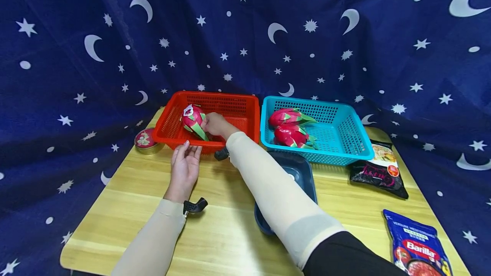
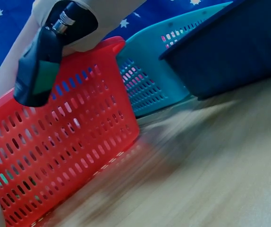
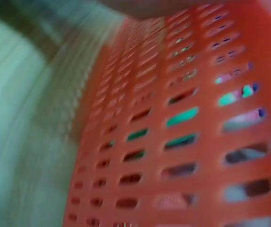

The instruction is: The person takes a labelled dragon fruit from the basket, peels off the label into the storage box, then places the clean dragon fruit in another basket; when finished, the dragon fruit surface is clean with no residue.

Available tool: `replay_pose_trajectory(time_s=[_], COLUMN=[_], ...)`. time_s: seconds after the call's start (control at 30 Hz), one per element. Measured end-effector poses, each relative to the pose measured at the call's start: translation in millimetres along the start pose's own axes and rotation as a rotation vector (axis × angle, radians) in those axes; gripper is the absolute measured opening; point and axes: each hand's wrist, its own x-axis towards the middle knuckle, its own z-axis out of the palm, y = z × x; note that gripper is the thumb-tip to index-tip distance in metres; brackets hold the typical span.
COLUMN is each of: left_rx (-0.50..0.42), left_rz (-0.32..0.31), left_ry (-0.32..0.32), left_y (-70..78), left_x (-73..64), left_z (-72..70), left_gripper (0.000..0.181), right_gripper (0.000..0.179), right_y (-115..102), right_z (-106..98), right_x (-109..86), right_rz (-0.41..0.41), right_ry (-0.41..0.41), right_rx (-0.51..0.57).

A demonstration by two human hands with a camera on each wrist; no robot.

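A dragon fruit [image 1: 192, 116] with a white label lies in the left part of the red basket [image 1: 239, 102]. My right hand [image 1: 215, 123] reaches over the basket's front rim and grips the fruit at its right side; the fingertips are partly hidden behind its green scales. Palm up, my left hand [image 1: 186, 169] is at the front of the same basket, its fingers extended to the rim. The right wrist view shows the basket's slotted wall [image 3: 173, 156] up close, with pink and green showing through the slots.
To the right, two dragon fruits [image 1: 290, 134] lie in a blue basket [image 1: 345, 139]. Under my right forearm is a dark blue tub [image 1: 307, 178]. A round tin [image 1: 145, 139] stands left of the red basket. A black packet [image 1: 377, 171] and a Barilla pouch [image 1: 418, 242] lie at right.
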Motion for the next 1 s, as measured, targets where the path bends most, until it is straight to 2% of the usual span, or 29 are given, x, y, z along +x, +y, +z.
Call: replay_pose_trajectory(time_s=[0.13, 0.2, 0.27, 0.33, 0.4, 0.53, 0.63, 0.7, 0.8, 0.87, 1.0], left_rx=[0.004, 0.0, -0.008, -0.017, -0.016, -0.022, -0.031, -0.03, -0.015, -0.006, -0.01], left_rz=[0.004, 0.007, 0.006, 0.003, -0.002, 0.004, 0.007, 0.004, 0.0, 0.001, 0.005], left_ry=[0.0, 0.005, 0.006, 0.002, -0.002, 0.005, 0.01, 0.012, 0.014, 0.015, 0.019], left_y=[0.0, 0.2, 0.2, 0.2, 0.2, 0.3, 0.9, 1.4, 1.4, 1.0, -0.4], left_x=[-0.8, -1.4, -1.9, -2.4, -2.9, -3.7, -4.1, -4.7, -5.2, -5.4, -5.1], left_z=[2.7, 3.2, 3.2, 3.1, 2.9, 1.8, 1.0, 1.8, 3.0, 3.8, 4.7], left_gripper=[0.008, 0.009, 0.009, 0.009, 0.009, 0.011, 0.011, 0.011, 0.009, 0.008, 0.009], right_gripper=[0.015, 0.019, 0.018, 0.015, 0.012, 0.014, 0.023, 0.03, 0.039, 0.036, 0.028], right_y=[-2, -4, -5, -6, -7, -10, -13, -13, -11, -8, -2], right_z=[1, 2, 3, 4, 5, 4, 4, 4, 2, -1, -16], right_x=[-7.5, -10.2, -11.7, -11.9, -11.9, -13.0, -15.0, -15.1, -16.2, -17.7, -25.2], right_rz=[0.11, 0.142, 0.159, 0.149, 0.132, 0.094, 0.093, 0.106, 0.123, 0.105, 0.029], right_ry=[-0.016, -0.036, -0.035, -0.01, 0.022, 0.046, 0.063, 0.115, 0.237, 0.31, 0.365], right_rx=[0.289, 0.367, 0.397, 0.36, 0.278, 0.013, -0.122, -0.143, -0.16, -0.157, -0.15])
